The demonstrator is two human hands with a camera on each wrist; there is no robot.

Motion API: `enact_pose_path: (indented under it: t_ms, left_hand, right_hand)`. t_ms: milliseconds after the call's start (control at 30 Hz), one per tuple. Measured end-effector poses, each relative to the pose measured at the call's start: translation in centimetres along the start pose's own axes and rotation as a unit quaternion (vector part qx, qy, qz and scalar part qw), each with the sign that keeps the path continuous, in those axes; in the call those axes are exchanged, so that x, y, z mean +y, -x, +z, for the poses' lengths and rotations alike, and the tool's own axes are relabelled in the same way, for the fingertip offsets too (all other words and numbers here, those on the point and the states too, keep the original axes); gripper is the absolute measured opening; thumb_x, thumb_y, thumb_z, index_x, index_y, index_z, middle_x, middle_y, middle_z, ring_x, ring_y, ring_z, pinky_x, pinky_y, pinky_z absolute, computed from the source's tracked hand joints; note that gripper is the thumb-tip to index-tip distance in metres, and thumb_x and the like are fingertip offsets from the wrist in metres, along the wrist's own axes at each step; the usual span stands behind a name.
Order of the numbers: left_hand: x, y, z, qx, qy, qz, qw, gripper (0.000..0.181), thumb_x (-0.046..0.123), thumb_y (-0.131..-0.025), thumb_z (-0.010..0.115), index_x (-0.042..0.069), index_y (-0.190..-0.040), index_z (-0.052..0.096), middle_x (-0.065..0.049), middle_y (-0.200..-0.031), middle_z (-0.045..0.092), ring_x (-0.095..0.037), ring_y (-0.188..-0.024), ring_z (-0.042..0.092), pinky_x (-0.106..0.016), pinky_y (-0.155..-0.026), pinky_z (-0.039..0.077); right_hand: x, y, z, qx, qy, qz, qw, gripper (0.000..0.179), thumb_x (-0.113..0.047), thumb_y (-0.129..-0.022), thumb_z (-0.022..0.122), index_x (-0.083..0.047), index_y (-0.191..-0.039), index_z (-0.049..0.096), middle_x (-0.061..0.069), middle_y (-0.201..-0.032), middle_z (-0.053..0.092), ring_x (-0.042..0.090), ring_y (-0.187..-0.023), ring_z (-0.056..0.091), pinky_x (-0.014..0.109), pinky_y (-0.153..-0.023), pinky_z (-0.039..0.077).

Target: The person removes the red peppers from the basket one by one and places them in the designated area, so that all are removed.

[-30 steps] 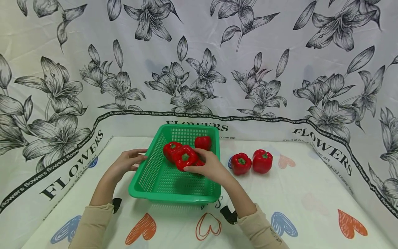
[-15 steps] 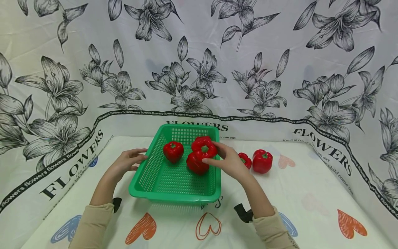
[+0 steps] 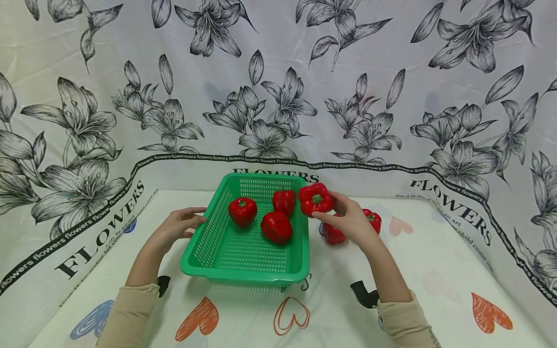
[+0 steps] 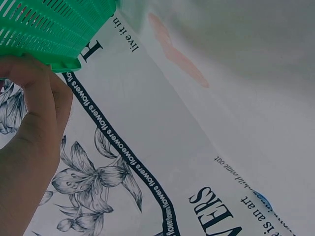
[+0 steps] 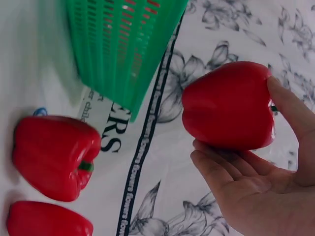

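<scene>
My right hand [image 3: 353, 221] holds a red bell pepper [image 3: 312, 197] just off the basket's right rim, thumb on one side and fingers on the other. The right wrist view shows this bell pepper [image 5: 229, 105] raised, its stem end by the thumb. My left hand [image 3: 177, 226] is at the left side of the green plastic basket [image 3: 243, 277], fingertips touching its rim. Inside the basket lie three red bell peppers: one at left [image 3: 242, 212], one at the back right [image 3: 284, 202] and one nearer [image 3: 276, 228].
Two more red bell peppers stand on the table right of the basket, one partly behind the right hand [image 3: 333, 235] and one farther right [image 3: 373, 221]. A white cloth [image 3: 435, 251] with printed hearts covers the table. A flower-printed curtain [image 3: 278, 116] hangs behind.
My right hand has carried the bell pepper rightward, from over the basket's middle to beyond its right rim. My left hand and the basket stay in place.
</scene>
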State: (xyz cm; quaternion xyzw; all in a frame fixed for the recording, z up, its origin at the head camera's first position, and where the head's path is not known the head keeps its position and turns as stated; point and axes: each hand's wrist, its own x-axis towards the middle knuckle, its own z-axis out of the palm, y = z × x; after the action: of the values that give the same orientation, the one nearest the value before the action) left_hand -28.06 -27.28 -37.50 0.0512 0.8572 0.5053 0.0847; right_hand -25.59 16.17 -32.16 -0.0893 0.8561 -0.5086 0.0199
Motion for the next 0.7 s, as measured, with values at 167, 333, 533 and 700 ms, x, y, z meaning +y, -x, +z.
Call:
enact_pose_path:
  t_ms: [167,333,533,700]
  left_hand:
    - [-0.1,0.0,-0.1,0.0,0.001,0.001,1.0,0.06,0.034,-0.099,0.055,0.003,-0.148,0.039,-0.017,-0.128,0.06,-0.006,-0.095,0.061,-0.031,-0.084,0.054]
    - [-0.2,0.0,0.0,0.003,0.0,-0.001,1.0,0.059,0.034,-0.099,0.056,0.004,-0.147,0.04,-0.013,-0.125,0.061,-0.006,-0.094,0.062,-0.031,-0.084,0.054]
    - [0.0,0.1,0.1,0.008,-0.009,-0.001,0.9999,0.059,0.033,-0.1,0.055,0.004,-0.148,0.039,-0.016,-0.124,0.062,-0.007,-0.094,0.061,-0.035,-0.086,0.054]
    - [0.2,0.1,0.1,0.007,-0.016,0.0,0.9999,0.06,0.032,-0.1,0.054,0.002,-0.149,0.037,-0.021,-0.126,0.061,-0.009,-0.095,0.061,-0.038,-0.087,0.055]
  right_hand:
    - [0.7,0.3,-1.6,0.012,0.019,0.01,0.9997,0.087,-0.044,-0.087,0.071,-0.01,-0.154,0.029,0.016,-0.155,0.038,0.037,-0.144,0.034,0.052,-0.109,0.04]
    - [1.6,0.4,-3.0,0.021,0.036,0.019,0.999,0.087,-0.043,-0.088,0.07,-0.007,-0.154,0.027,0.019,-0.154,0.038,0.039,-0.143,0.035,0.052,-0.109,0.039]
    - [2.6,0.7,-4.9,0.035,0.046,0.043,0.9974,0.09,-0.047,-0.088,0.068,-0.008,-0.156,0.023,0.02,-0.155,0.035,0.04,-0.142,0.036,0.054,-0.11,0.038]
    - [3.4,1.1,-6.1,0.049,0.047,0.06,0.9959,0.093,-0.051,-0.088,0.066,-0.008,-0.156,0.02,0.021,-0.157,0.032,0.041,-0.143,0.033,0.055,-0.11,0.038]
